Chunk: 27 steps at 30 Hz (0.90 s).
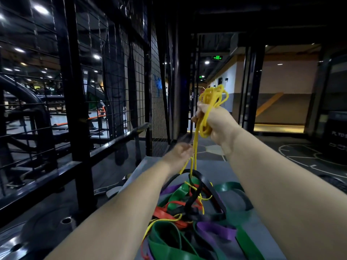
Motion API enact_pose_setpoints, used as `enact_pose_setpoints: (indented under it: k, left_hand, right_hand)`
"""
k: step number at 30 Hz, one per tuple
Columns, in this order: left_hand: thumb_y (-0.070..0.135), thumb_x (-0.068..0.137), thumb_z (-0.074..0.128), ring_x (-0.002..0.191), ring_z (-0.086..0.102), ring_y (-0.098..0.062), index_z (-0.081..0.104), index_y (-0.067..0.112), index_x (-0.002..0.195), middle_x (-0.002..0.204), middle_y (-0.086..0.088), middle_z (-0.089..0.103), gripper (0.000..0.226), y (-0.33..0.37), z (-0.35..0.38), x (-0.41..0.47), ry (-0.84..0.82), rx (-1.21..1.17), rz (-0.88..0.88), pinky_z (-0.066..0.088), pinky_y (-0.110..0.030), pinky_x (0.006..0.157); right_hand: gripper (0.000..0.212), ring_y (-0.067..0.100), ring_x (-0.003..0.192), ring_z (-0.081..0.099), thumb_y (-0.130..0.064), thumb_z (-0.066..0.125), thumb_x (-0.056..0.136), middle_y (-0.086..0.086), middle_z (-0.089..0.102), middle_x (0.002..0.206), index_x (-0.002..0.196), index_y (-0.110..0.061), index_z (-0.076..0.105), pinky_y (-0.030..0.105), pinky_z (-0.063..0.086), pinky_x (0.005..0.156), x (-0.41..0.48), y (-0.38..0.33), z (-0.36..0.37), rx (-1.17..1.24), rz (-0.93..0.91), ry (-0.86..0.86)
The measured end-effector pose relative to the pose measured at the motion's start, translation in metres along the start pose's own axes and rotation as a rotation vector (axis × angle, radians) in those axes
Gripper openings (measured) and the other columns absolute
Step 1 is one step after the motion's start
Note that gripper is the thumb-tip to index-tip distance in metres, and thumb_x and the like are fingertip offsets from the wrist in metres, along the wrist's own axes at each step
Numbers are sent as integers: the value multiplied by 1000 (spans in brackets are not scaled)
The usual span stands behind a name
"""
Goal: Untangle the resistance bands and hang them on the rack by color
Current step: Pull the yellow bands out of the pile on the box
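Note:
A tangled pile of resistance bands (197,212) lies on a grey platform (266,248) below me: green, purple, red, black and thin yellow ones. My right hand (214,119) is raised and grips a bunch of thin yellow bands (214,96), whose loops stick out above the fist. Yellow strands run down from it into the pile. My left hand (180,152), blurred, is lower and to the left, its fingers pinching the hanging yellow strands. A black wire-mesh rack (116,81) stands to the left.
A black metal rail (56,177) and thick posts run along the left, with gym machines behind the mesh. A black weight plate (47,228) lies low left. Ahead is a dark corridor with a lit doorway at right and floor markings.

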<state>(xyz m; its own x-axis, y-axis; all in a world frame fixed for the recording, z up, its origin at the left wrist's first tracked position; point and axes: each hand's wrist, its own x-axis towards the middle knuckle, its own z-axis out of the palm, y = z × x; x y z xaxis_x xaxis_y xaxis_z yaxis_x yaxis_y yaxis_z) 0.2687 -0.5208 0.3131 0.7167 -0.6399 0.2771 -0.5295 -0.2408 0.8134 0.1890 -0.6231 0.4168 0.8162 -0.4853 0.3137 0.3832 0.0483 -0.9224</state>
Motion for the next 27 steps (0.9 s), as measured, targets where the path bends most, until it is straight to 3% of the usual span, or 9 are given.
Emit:
enact_pose_setpoints:
  k: [3,6,9,12,16,19,21,23,27]
  left_hand:
    - [39,103,33,89,60,-17,61,16,104,92,-2,64,36,-5,2,-14,-200,-89,-9,43,-29,91]
    - [44,101,36,69,50,-14,60,18,91,74,4,48,37,0,0,-11,-152,-51,12,44,-35,80]
    - [52,97,40,73,55,-15,57,26,85,81,7,52,34,0,-10,-5,15,90,-37,45,-33,73]
    - [51,96,46,71,47,-18,60,22,92,71,4,49,32,3,-27,-2,146,-144,-13,39,-31,70]
    - [44,99,44,65,39,-13,53,19,88,68,4,40,29,29,-43,3,185,-304,38,36,-31,68]
    - [41,100,43,58,34,-10,47,21,79,65,7,37,29,47,-48,5,189,-332,113,31,-26,58]
    - [38,101,44,61,37,-12,47,19,80,68,3,42,29,54,-46,7,157,-385,150,30,-27,58]
    - [34,101,45,67,49,-17,50,15,87,76,-3,54,24,61,-43,7,128,-448,147,40,-28,60]
    - [27,102,43,62,55,-13,48,13,92,78,-4,59,18,66,-37,3,128,-569,137,52,-28,62]
  right_hand:
    - [9,8,53,55,-18,56,98,-2,53,65,90,-14,58,24,52,60,5,-8,-2,82,-29,24]
    - [9,7,54,51,-19,58,97,-2,52,67,89,-17,59,23,47,57,9,-7,-10,56,-47,48]
    - [14,13,60,43,-25,62,94,-3,48,65,84,-15,59,25,40,58,13,-6,-24,-67,-74,97]
    - [20,16,60,37,-29,70,86,1,43,65,85,-11,60,28,40,54,12,-6,-36,-155,-39,87]
    - [27,13,50,38,-33,81,77,-4,46,53,74,-19,58,26,37,52,2,3,-35,-388,61,-48]
    - [31,19,66,48,-41,88,63,2,58,66,71,-19,67,33,41,67,-3,16,-29,-477,108,-205]
    - [21,21,73,51,-30,85,72,5,60,72,75,-16,70,34,42,71,-7,22,-23,-485,115,-261]
    - [15,15,65,54,-21,79,79,1,61,66,76,-11,68,25,43,65,-8,26,-19,-467,121,-319]
    - [14,7,56,57,-21,72,86,-3,65,63,76,-12,68,19,43,56,-13,29,-13,-341,152,-340]
